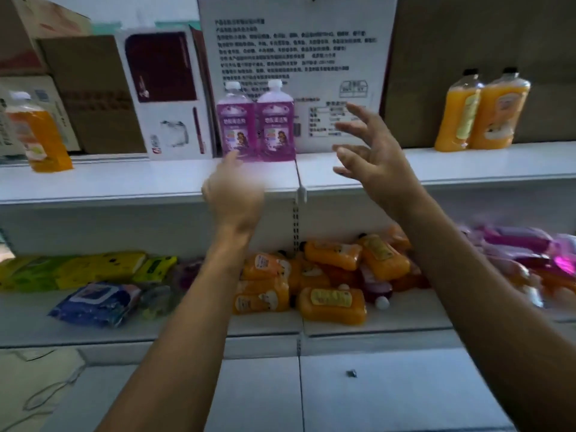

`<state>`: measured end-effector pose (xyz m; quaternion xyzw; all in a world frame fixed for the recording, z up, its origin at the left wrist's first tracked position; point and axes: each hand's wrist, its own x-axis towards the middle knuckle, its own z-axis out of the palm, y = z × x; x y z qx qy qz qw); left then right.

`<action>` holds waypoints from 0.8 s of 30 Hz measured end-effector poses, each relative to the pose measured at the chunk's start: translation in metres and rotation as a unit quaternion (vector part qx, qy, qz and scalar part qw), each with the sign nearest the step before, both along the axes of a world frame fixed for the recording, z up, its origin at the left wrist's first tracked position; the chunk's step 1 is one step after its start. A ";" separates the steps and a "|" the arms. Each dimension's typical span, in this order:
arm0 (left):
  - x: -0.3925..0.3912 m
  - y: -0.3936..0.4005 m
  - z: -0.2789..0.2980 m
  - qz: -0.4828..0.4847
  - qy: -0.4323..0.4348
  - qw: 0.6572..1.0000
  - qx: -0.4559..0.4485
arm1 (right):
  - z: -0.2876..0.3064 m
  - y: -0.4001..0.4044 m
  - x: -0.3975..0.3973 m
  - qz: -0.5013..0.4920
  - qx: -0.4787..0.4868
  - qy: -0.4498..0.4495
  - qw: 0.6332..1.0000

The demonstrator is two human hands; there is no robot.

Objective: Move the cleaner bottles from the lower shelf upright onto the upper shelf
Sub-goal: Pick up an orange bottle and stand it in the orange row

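Overhead, the upper shelf (436, 165) runs white across the whole view and serves as the reference. Behind it stands a large white carton (296, 57) printed with dark text, flanked by brown cardboard boxes (93, 95). Below the upper shelf, the lower shelf (374, 322) carries a heap of orange cleaner bottles (332, 305) lying on their sides, yellow labels facing up, with purple bottles (523, 244) toppled at its right end and yellow-green packets (78, 269) plus a blue wipes pack (96, 302) at its left.

On the upper shelf, right end: two orange bottles (481, 112) upright, dark caps, touching each other. Left end: one more orange bottle (37, 132), white cap, upright. Centre, just in front of the carton: two purple cleaner bottles (257, 123) upright, side by side and touching, white caps, translucent violet liquid, pictorial labels.

Left hand (233, 194) is raised to the shelf's front edge, below the left purple bottle; motion blur hides its fingers, so it possibly touches the bottle base, cannot tell. Right hand (371, 154) hovers just right of the purple pair, fingers spread wide, holding nothing.
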<state>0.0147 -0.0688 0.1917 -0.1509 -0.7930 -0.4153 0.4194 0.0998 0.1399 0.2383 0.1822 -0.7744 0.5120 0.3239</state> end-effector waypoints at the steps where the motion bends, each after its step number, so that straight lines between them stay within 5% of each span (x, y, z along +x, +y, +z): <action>1: 0.012 0.005 -0.011 -0.032 0.033 0.998 0.043 | -0.014 0.003 0.024 0.004 -0.036 0.004 0.999; 5: 0.070 0.025 -0.077 -0.133 0.034 0.983 0.120 | -0.075 0.013 0.089 0.012 -0.124 -0.050 0.991; 12: 0.135 0.035 -0.187 -0.175 -0.189 0.958 0.130 | -0.189 0.013 0.131 -0.065 -0.124 -0.168 0.976; 24: 0.098 0.087 -0.230 -0.134 -0.354 0.913 0.152 | -0.269 0.073 0.039 -0.081 -0.040 -0.253 0.963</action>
